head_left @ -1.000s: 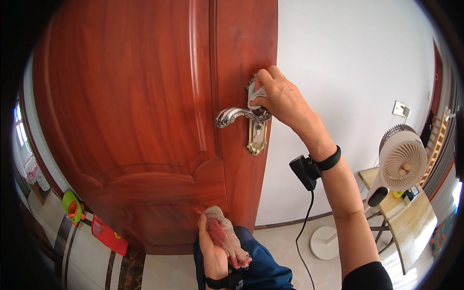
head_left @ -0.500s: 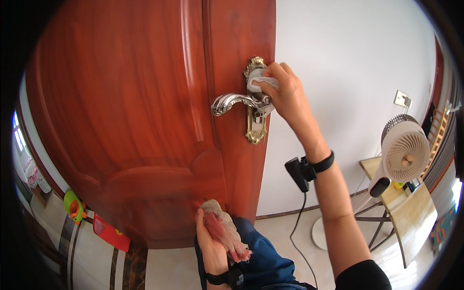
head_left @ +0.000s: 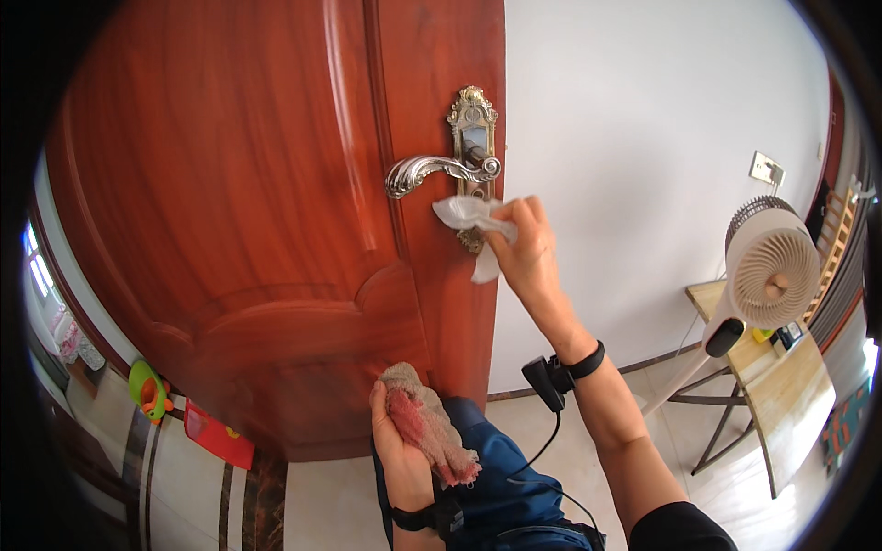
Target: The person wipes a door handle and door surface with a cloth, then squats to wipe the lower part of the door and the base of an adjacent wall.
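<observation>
My right hand (head_left: 524, 248) is closed on a crumpled white tissue (head_left: 464, 213), held in front of the lower part of an ornate brass-and-silver lock plate (head_left: 475, 115). Just above it, a curled silver door handle (head_left: 427, 172) points left across the red-brown wooden door (head_left: 230, 184). The tissue hides the keyhole area, and one end of it hangs below my fingers. Down by my knee, my left hand (head_left: 401, 455) grips a beige and pink cloth (head_left: 423, 422), its frayed end drooping to the right.
A white fan (head_left: 772, 266) stands at the right beside a folding wooden table (head_left: 790, 404). Behind the door's edge is a white wall (head_left: 634, 138) with a socket (head_left: 765, 169). Red (head_left: 219, 436) and green (head_left: 147, 390) plastic things are at the lower left. A cable (head_left: 542, 450) hangs from my right wrist device.
My right hand has moved down with the tissue, from the top of the lock plate to below the handle. The view has shifted slightly; my left hand still holds the cloth.
</observation>
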{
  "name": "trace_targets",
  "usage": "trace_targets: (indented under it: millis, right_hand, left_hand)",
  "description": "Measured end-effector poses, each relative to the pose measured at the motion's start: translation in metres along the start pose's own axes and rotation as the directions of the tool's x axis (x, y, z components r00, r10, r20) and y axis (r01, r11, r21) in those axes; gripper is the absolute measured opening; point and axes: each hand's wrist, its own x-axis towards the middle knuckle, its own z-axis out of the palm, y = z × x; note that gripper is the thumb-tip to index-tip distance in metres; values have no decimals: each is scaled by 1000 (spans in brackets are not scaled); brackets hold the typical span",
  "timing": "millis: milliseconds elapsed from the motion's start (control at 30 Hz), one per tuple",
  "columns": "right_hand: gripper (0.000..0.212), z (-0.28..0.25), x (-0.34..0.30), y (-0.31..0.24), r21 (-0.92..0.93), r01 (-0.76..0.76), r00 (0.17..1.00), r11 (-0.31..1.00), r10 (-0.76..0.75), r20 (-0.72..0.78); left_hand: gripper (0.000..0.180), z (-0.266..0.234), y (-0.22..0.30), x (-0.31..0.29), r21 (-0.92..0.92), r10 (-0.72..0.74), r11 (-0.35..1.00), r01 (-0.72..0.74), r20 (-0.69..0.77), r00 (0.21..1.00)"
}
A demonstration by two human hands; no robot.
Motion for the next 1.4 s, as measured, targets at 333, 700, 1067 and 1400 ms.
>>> trace_targets:
  millis: [333,700,1067,1400]
  right_hand:
    - [25,17,-20,12,-9,-161,986,987,160,-54]
    - [52,30,-57,3,128,252,960,959,-264,90]
    - [50,83,-80,-7,24,643,668,765,-576,470]
    - [56,127,-77,-56,118,598,674,792,-578,460]
  left_hand:
    - [23,-3,7,13,75,149,987,-142,-95,984]
    - [15,-2,22,14,85,164,984,-154,-127,978]
    - [17,-49,57,20,234,174,963,-134,-158,972]
    - [18,-73,109,24,205,159,971,-122,-177,971]
